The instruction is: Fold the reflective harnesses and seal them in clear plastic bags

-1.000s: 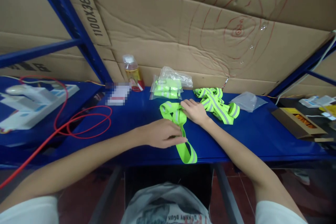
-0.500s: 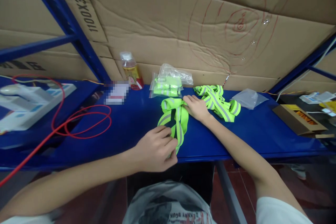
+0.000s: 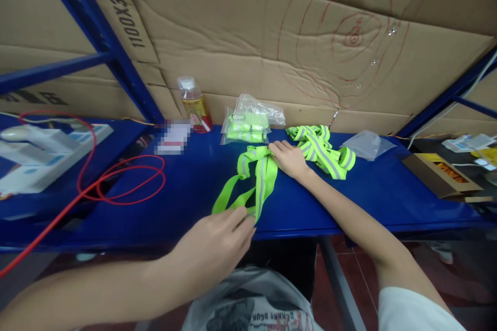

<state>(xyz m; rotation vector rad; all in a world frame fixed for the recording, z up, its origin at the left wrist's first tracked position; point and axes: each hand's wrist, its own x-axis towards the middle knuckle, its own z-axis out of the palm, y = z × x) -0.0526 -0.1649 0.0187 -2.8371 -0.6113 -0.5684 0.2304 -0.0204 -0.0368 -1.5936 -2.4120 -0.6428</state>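
Note:
A neon yellow-green reflective strap (image 3: pixel 262 181) with a grey stripe lies looped on the blue table. My left hand (image 3: pixel 221 240) is closed on its near end at the table's front edge, fingertips pinched together. Farther back, my right hand (image 3: pixel 288 159) presses down on the far end of the same strap, its fingers closed together over it. Right behind that hand lies a second heap of reflective strap (image 3: pixel 322 150). Behind the strap, a clear bag (image 3: pixel 248 132) holds folded straps of the same colour.
A bottle (image 3: pixel 194 106) with a white cap stands by the cardboard wall (image 3: pixel 233 36). Red cable (image 3: pixel 128 163) coils at the left near white devices (image 3: pixel 50 155). An empty plastic bag (image 3: pixel 368 145) and an open cardboard box (image 3: pixel 442 176) sit at the right of the blue table (image 3: pixel 186 186).
My left hand has moved down and toward me, drawing the strap's near part out. The loops now spread farther left. My right hand has stayed nearly in place.

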